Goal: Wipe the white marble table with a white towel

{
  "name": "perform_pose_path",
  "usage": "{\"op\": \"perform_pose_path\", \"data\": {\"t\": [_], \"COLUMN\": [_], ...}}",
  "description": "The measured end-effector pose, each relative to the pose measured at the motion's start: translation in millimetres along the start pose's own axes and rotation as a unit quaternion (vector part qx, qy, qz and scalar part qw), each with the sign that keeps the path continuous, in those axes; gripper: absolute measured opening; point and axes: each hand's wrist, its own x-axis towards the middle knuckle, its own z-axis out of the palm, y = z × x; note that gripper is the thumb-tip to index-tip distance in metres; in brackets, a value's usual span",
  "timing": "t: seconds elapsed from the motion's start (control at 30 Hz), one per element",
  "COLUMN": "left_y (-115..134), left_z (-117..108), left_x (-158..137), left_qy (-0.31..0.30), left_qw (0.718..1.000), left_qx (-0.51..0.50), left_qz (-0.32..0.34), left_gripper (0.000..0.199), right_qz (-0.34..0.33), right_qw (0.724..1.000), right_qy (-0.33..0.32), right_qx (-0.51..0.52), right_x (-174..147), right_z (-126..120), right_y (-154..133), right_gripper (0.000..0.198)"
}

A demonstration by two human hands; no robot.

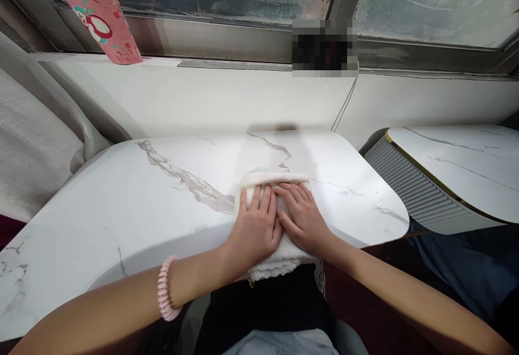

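Note:
A fluffy white cloth (279, 260), folded into a thick pad, lies at the front edge of the marble-patterned table (162, 209). Both palms press down on it. My left hand (257, 225) rests flat with its fingers spread toward the far side. Beside it, my right hand (304, 217) is also flat, its fingers angled to the left, and the two hands meet near the thumbs. The cloth's near end hangs slightly over the table edge. A pink coiled band (167, 288) circles my left wrist.
Behind the table runs a white wall under a window. A pink patterned paper cup (101, 20) stands on the sill at the left, and a grey curtain (36, 133) hangs there. At the right is a second marble-topped piece with a ribbed side (421, 187). A thin cable (344, 104) runs down the wall.

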Motion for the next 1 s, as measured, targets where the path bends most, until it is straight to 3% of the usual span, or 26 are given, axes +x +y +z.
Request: {"op": "perform_pose_path", "data": {"t": [0.27, 0.6, 1.0], "left_y": [-48.9, -125.0, -170.0], "left_z": [7.0, 22.5, 34.4], "left_x": [22.5, 86.8, 131.2], "left_qy": [-0.023, -0.050, -0.020], "left_qw": [0.998, 0.993, 0.989], "left_qx": [-0.050, -0.111, -0.122], "left_qz": [-0.034, -0.007, -0.077], "left_gripper": [0.058, 0.057, 0.052], "right_qz": [0.002, 0.059, 0.026], "right_qw": [1.000, 0.997, 0.999], "right_qy": [0.012, 0.045, 0.040], "right_qx": [-0.006, -0.020, 0.011], "right_x": [50.4, 130.4, 209.7], "right_z": [23.3, 50.6, 68.6], "right_y": [2.7, 23.2, 53.5], "right_gripper": [0.041, 0.041, 0.037]}}
